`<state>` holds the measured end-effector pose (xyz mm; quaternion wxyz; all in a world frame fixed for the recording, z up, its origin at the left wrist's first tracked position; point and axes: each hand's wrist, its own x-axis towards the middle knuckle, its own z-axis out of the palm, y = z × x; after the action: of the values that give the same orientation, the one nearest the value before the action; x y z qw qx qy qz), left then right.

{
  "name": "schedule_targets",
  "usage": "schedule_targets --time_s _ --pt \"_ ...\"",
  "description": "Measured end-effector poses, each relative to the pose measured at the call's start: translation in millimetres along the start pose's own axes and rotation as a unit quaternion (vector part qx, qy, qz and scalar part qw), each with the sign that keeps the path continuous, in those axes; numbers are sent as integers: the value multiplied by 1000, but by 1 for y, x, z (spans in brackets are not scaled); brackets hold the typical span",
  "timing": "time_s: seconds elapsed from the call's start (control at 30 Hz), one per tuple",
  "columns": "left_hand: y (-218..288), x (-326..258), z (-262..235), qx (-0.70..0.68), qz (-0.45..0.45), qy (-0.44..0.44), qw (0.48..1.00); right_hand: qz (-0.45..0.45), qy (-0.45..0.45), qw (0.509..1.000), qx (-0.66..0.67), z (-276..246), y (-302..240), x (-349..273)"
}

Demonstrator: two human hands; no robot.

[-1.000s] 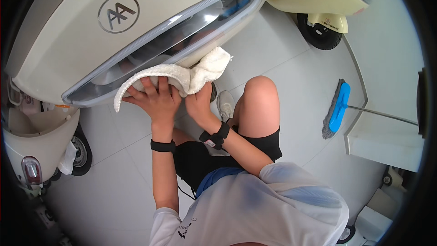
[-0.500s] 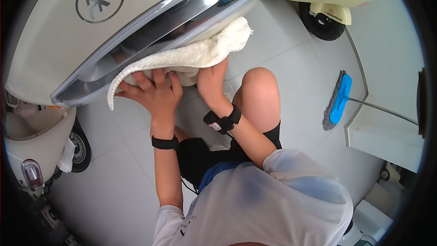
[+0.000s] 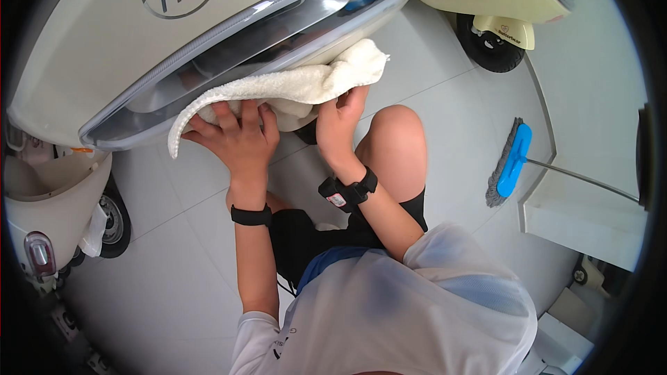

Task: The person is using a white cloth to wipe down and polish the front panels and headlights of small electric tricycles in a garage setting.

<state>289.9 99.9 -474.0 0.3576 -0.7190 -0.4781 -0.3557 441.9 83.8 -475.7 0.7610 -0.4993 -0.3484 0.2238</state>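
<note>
Under scooter headlight (image 3: 229,48), L hand (image 3: 240,135) fingers spread flat, R hand (image 3: 338,119) fingers clutching white towel (image 3: 292,87).

Scooter body (image 3: 139,48) overhead, raised knee (image 3: 396,132) crowding the right, open floor (image 3: 174,264) left, broom (image 3: 511,163) well apart

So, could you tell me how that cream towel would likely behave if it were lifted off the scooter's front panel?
The towel would probably go floppy: it already drapes and folds under the left hand and right hand. Its thick, looped pile suggests good grip rather than slipperiness. It likely weighs little unless wet, which cannot be told here.
</note>
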Motion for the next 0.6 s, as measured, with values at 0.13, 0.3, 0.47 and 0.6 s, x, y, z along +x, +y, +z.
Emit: schedule_targets --time_s 0.13,0.3,0.47,0.6 --pt "0 -2 -1 -7 -14 -14 1000 29 -46 998 -42 -11 -7 7" --pt "-7 -1 -2 10 4 -18 1000 7 -49 999 1 0 -28 17" --pt "-7 0 -3 18 -6 -31 999 -38 -58 996 -58 -1 -19 17" --pt "-5 0 -3 25 -8 -38 999 -27 -113 986 -119 -7 -4 14"
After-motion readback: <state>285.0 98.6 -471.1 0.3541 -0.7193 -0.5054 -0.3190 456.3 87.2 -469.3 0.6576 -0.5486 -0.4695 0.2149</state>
